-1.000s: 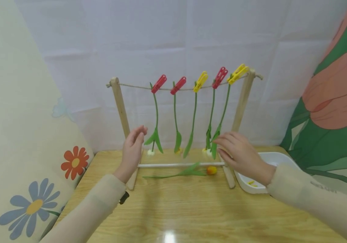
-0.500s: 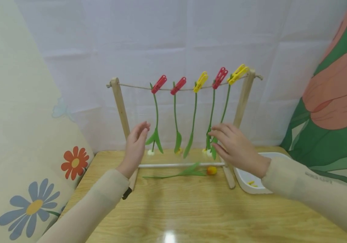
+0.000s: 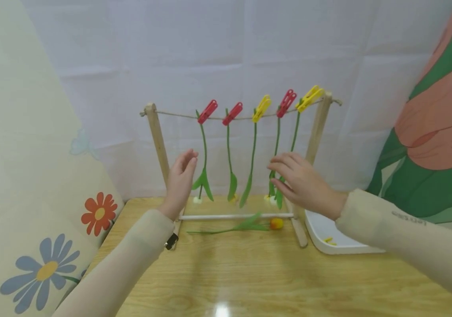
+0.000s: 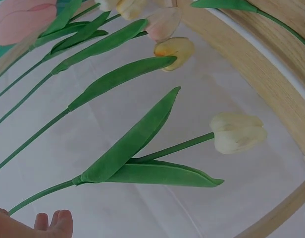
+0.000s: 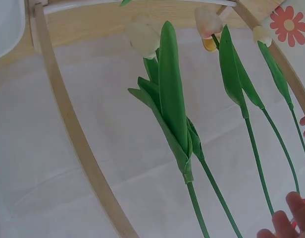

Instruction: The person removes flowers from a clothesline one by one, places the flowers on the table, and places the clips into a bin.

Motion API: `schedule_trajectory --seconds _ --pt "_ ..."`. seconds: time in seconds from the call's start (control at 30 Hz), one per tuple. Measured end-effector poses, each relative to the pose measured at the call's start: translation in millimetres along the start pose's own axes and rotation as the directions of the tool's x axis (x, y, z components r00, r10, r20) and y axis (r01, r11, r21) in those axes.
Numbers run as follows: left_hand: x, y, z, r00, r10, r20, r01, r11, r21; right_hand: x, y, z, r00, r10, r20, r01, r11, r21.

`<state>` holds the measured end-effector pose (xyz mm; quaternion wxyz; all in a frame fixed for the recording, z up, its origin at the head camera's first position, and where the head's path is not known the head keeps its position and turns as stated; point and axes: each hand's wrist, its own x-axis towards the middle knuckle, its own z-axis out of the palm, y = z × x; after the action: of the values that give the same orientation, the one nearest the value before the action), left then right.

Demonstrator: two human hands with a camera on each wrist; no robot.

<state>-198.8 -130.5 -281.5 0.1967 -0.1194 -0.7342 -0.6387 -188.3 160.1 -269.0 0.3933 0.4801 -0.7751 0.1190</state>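
Note:
Artificial tulips hang head down from a twine line (image 3: 178, 114) between two wooden posts. Red clothespins (image 3: 207, 112) and yellow clothespins (image 3: 262, 108) pin their stems. My left hand (image 3: 179, 182), holding nothing, is raised beside the leftmost tulip, a white one (image 4: 239, 133); its fingertips are near that stem in the left wrist view. On the other side, my right hand (image 3: 303, 182) is loosely bent and holds nothing; it partly hides the leaves of the two rightmost tulips (image 5: 175, 99). A red-yellow tulip (image 3: 276, 224) lies on the table in front of the rack.
A white rod (image 3: 233, 216) joins the rack's feet low down. To the right stands a white tray (image 3: 352, 246) with yellow pieces (image 3: 329, 241) in it, partly behind my right arm. A white cloth (image 3: 226, 53) hangs behind; flower-patterned panels flank the table (image 3: 226, 277).
Both hands have risen slightly and moved inward, the left one to the right and the right one to the left. The hanging tulips stay in place.

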Motion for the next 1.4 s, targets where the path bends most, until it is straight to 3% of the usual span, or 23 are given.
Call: schedule_trajectory --seconds 0.53,0.77,1.03,1.23,1.4 --pt "25.9 1.6 15.3 1.000 0.003 0.007 -0.004 0.999 0.035 30 2 -3 1.000 -0.026 0.006 0.026 1.000 -0.013" --pt "34.1 1.8 28.1 1.000 0.004 0.031 -0.003 1.000 -0.010 49 3 -2 0.998 -0.061 -0.026 0.061 0.998 -0.025" --pt "40.2 5.7 35.6 1.000 0.000 -0.008 0.000 1.000 -0.013 77 4 -1 0.995 -0.095 -0.033 0.092 0.992 -0.087" --pt "42.1 7.9 37.7 0.999 0.002 -0.032 -0.002 1.000 -0.018 104 5 -4 0.998 -0.058 -0.014 0.057 0.995 -0.081" --pt "41.9 7.7 37.4 0.999 0.018 -0.052 -0.019 1.000 -0.013 131 6 -10 0.998 0.029 0.057 -0.024 0.996 -0.090"
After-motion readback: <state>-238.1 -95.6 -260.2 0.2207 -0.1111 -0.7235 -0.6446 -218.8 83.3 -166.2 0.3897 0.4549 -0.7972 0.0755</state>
